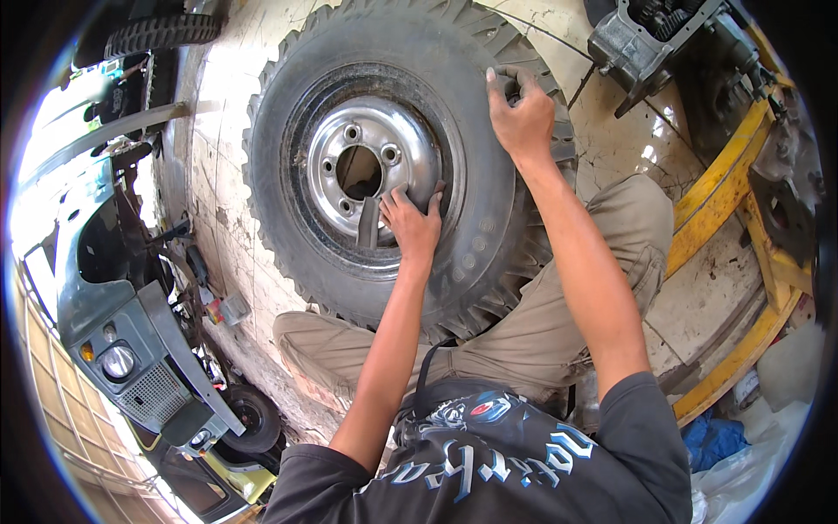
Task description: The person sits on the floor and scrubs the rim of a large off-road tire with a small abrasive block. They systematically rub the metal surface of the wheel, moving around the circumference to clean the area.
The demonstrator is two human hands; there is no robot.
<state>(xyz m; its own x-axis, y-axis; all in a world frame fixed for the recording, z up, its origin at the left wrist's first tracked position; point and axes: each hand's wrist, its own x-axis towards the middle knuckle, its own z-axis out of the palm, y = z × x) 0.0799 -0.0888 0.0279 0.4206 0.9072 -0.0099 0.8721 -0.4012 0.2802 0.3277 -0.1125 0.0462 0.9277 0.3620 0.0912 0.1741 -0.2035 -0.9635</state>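
Observation:
A large tyre (489, 166) with chunky tread lies flat on the floor between my bent legs, mounted on a wheel rim (410, 144). The rim has a shiny metal centre with several bolt holes round a larger middle hole; its outer channel is dark and grimy. My left hand (412, 220) rests at the near side of the shiny centre, its fingers on a dark grey flat strip (368, 224) pressed against the metal. Over the tyre's far right shoulder curl the blackened fingers of my right hand (524, 112), gripping the tread edge.
A yellow metal stand (720, 188) rises to the right, near an opened metal gear housing (642, 48). Blue and clear plastic (716, 437) lies at the lower right. Along the left stands a grey vehicle front (131, 358); another tyre (161, 35) is at the upper left.

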